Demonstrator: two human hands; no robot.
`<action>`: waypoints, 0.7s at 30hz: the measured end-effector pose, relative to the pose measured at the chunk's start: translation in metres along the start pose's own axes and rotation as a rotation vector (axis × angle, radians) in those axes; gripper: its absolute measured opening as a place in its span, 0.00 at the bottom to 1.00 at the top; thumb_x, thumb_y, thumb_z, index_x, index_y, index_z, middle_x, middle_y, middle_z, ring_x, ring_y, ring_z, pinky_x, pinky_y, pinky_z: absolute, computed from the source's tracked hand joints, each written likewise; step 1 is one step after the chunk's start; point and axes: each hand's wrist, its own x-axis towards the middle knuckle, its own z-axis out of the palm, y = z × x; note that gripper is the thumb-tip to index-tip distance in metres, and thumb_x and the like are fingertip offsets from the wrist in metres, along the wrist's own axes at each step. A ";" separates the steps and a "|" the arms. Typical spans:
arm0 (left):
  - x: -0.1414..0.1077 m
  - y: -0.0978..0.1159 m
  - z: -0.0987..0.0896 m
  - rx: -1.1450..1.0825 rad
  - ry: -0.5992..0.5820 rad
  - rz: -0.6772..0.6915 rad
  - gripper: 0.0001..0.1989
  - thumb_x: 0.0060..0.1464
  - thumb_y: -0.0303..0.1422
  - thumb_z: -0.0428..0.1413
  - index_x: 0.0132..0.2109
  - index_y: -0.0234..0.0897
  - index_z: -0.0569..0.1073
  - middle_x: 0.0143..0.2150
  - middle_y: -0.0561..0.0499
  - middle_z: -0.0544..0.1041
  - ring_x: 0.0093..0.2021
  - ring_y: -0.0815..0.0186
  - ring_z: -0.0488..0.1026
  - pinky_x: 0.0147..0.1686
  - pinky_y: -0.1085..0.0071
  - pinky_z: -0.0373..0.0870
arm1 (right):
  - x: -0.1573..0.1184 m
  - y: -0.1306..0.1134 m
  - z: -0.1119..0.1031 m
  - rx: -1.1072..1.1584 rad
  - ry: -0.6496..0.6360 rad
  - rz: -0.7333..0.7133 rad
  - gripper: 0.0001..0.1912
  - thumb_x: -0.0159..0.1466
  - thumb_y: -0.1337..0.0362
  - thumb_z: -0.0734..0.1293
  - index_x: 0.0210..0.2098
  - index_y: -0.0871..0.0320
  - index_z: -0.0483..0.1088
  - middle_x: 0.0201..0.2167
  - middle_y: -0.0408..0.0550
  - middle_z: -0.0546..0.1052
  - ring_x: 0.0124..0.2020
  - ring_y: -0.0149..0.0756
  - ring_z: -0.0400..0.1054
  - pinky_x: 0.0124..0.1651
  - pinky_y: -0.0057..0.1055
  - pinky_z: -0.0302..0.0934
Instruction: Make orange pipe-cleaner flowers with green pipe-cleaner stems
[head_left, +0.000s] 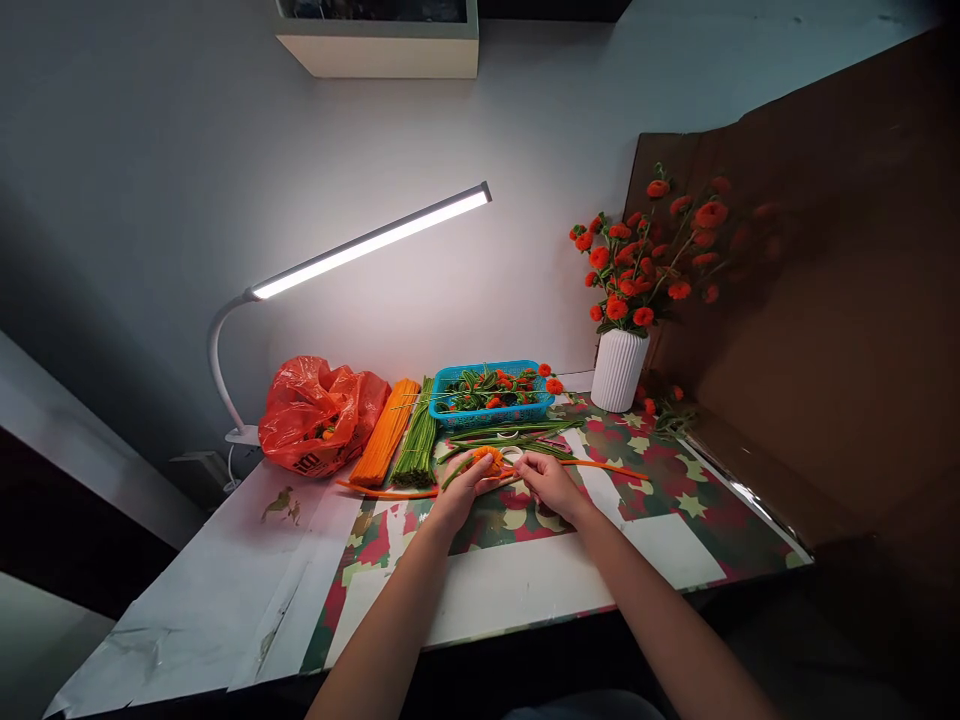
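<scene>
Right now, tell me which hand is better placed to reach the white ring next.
Probably the right hand: it is close beside the white ring, while the left hand holds a fuzzy orange piece. Whether the right grips anything is unclear.

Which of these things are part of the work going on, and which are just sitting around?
Likely part of the job:
- orange fuzzy piece in the left hand
- orange bundle
- green bundle
- blue basket with flowers
- lit lamp

Probably just about:
- white vase with flowers
- red plastic bag
- brown cardboard
</scene>
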 end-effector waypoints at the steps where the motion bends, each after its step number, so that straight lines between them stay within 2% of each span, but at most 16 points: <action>1: 0.000 0.000 -0.001 0.012 0.001 0.007 0.16 0.40 0.33 0.67 0.37 0.32 0.75 0.37 0.45 0.78 0.37 0.59 0.77 0.37 0.64 0.76 | 0.000 0.000 0.000 -0.007 0.005 0.000 0.15 0.60 0.52 0.62 0.26 0.57 0.63 0.14 0.35 0.57 0.13 0.23 0.49 0.14 0.21 0.44; 9: 0.007 0.001 -0.008 0.054 0.155 0.078 0.19 0.35 0.33 0.68 0.38 0.34 0.76 0.35 0.47 0.79 0.36 0.59 0.77 0.34 0.65 0.76 | 0.000 0.002 -0.003 -0.043 -0.004 0.083 0.14 0.59 0.51 0.62 0.28 0.56 0.63 0.13 0.33 0.54 0.09 0.22 0.46 0.08 0.21 0.44; 16: 0.006 0.011 -0.010 0.074 0.163 0.077 0.18 0.37 0.33 0.67 0.38 0.33 0.75 0.33 0.46 0.79 0.35 0.60 0.77 0.33 0.67 0.76 | 0.003 0.010 -0.007 -0.051 -0.021 0.038 0.15 0.59 0.51 0.64 0.28 0.57 0.66 0.13 0.33 0.55 0.08 0.23 0.48 0.08 0.21 0.43; 21: 0.004 0.014 -0.011 0.128 0.123 0.057 0.20 0.38 0.34 0.67 0.40 0.34 0.74 0.36 0.45 0.79 0.36 0.60 0.77 0.32 0.67 0.76 | 0.005 0.011 -0.011 -0.060 -0.004 0.019 0.16 0.59 0.51 0.64 0.26 0.57 0.65 0.12 0.33 0.55 0.10 0.24 0.51 0.10 0.21 0.45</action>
